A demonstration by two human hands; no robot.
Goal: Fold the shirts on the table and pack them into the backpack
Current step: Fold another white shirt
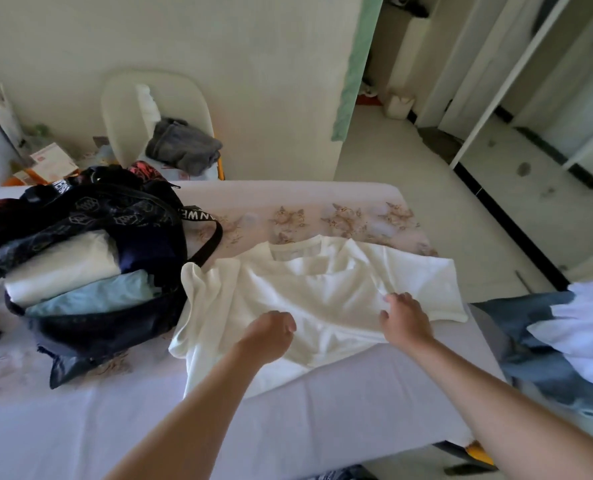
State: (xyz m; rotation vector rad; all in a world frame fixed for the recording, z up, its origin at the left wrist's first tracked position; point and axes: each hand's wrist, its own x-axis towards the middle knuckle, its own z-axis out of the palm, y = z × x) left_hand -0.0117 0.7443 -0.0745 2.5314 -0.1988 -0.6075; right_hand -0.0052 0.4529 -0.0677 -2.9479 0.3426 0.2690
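Clutching white shirt (322, 289) w/ left hand (271, 336) & right hand (406, 320), both hands curled, backpack (132, 216) just beside

We see a white shirt (322, 292) spread out on the table (288, 414) beside the open dark backpack (142, 244) holding folded shirts (63, 268).

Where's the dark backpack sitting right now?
Head view: the dark patterned fabric backpack lies open on the left of the cloth-covered table, right beside the white fabric T-shirt spread to its right.
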